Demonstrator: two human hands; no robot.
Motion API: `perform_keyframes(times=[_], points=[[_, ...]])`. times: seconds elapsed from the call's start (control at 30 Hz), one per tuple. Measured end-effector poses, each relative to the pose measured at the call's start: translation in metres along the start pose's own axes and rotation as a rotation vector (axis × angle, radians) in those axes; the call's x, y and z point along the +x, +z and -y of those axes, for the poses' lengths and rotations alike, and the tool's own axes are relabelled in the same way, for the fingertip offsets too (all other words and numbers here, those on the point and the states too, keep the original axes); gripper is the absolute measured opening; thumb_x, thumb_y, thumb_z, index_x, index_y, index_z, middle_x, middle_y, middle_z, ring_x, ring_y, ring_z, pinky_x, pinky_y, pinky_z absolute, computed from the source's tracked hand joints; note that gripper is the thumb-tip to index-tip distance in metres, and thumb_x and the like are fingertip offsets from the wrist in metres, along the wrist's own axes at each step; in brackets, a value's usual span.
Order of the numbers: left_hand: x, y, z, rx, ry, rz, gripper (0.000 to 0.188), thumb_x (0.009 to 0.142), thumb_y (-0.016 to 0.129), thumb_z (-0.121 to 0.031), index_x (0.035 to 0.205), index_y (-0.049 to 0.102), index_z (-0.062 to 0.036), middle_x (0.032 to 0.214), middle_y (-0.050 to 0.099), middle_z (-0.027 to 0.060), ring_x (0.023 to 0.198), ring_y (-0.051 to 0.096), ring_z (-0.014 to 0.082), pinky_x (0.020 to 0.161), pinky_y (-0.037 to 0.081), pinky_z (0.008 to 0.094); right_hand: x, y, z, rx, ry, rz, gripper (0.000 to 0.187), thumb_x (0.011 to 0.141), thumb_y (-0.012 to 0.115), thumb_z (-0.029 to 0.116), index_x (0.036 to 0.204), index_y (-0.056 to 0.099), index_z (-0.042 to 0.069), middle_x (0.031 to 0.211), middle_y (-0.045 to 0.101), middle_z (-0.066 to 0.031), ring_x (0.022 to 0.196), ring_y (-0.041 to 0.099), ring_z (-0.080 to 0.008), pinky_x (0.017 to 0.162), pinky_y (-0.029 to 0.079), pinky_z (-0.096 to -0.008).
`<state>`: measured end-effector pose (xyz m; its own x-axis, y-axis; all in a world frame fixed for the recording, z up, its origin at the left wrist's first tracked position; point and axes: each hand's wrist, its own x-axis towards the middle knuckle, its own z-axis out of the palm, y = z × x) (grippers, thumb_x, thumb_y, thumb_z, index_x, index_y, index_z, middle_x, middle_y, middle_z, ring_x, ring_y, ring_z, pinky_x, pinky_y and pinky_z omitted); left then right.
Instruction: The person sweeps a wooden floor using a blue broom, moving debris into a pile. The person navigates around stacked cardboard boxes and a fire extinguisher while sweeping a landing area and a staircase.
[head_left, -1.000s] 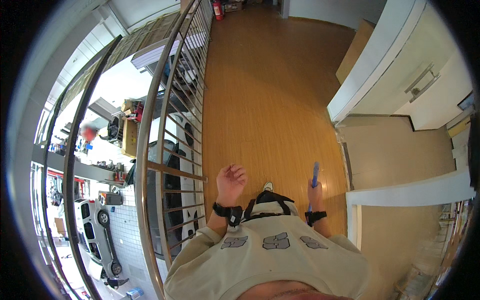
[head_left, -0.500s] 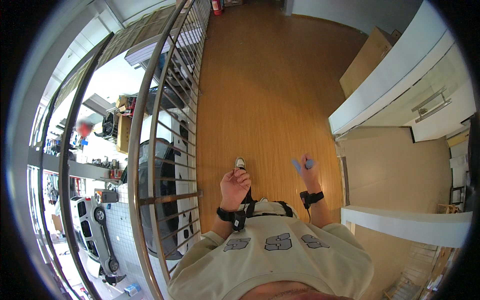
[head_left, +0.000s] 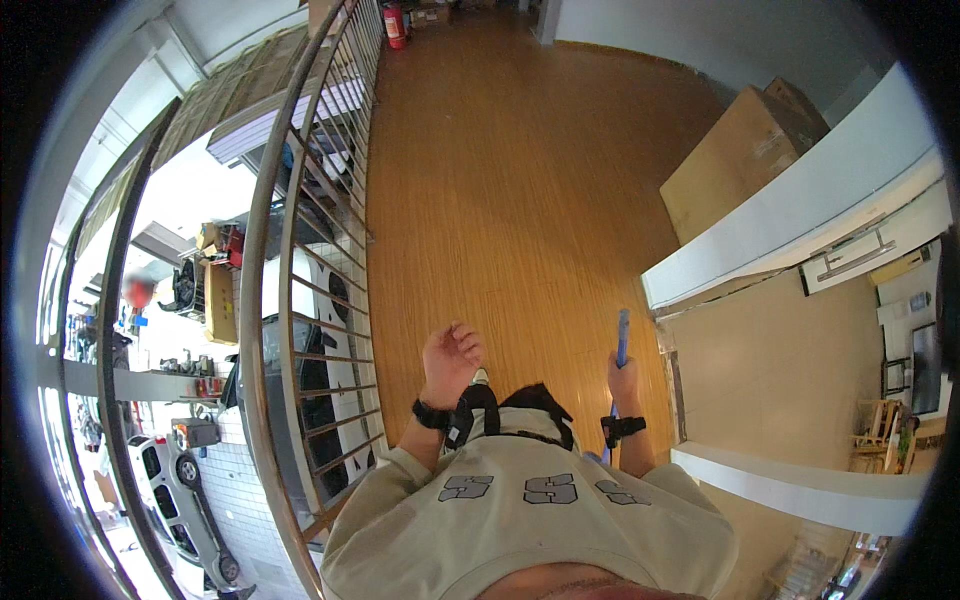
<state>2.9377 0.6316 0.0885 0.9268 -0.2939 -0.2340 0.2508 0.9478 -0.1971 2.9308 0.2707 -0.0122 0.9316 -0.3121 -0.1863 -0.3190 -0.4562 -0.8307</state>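
My left hand (head_left: 452, 358) is raised in front of my body near the railing, its fingers loosely bent and nothing visible in them. My right hand (head_left: 622, 380) is closed around a slim blue rod (head_left: 623, 338), which points up and away from me past my fist. A bit of blue also shows below that hand, beside the wrist. The rod's full length and kind cannot be made out. Black straps with small devices sit on both wrists. A black bag or strap (head_left: 538, 400) lies across my waist, and a shoe tip shows under my left hand.
A metal railing (head_left: 262, 200) runs along my left, above a lower floor with parked cars (head_left: 180, 500). Wooden flooring (head_left: 500, 200) stretches ahead to a red fire extinguisher (head_left: 395, 28). Cardboard boxes (head_left: 725, 165) stand at the right, by a white wall edge and a doorway.
The view has shifted forward along the walkway. My right hand has turned, so the blue rod shows lengthwise instead of end-on. My left hand has swung slightly left and up.
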Motion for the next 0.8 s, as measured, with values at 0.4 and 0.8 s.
perform_keyframes(times=[0.4, 0.8], points=[[0.156, 0.017, -0.041, -0.105, -0.014, -0.125, 0.013, 0.09, 0.045, -0.014, 0.085, 0.054, -0.0046, 0.076, 0.047, 0.0016, 0.067, 0.04, 0.0148, 0.061, 0.034, 0.0277, 0.161, 0.062, -0.016, 0.183, 0.011, -0.016, 0.039, 0.094, 0.053, 0.022, 0.06, 0.036, 0.013, 0.052, 0.032, 0.0069, 0.044, 0.033, -0.0035, 0.039, 0.024, -0.0261], [0.385, 0.114, -0.03, -0.044, -0.042, 0.022, 0.019, 0.093, 0.041, -0.016, 0.089, 0.055, -0.0023, 0.077, 0.046, 0.0021, 0.069, 0.04, 0.0157, 0.062, 0.036, 0.029, 0.384, 0.021, 0.076, 0.298, 0.074, -0.07, 0.031, 0.092, 0.055, 0.024, 0.066, 0.045, 0.009, 0.055, 0.035, 0.002, 0.05, 0.036, -0.0076, 0.043, 0.028, -0.0295]])
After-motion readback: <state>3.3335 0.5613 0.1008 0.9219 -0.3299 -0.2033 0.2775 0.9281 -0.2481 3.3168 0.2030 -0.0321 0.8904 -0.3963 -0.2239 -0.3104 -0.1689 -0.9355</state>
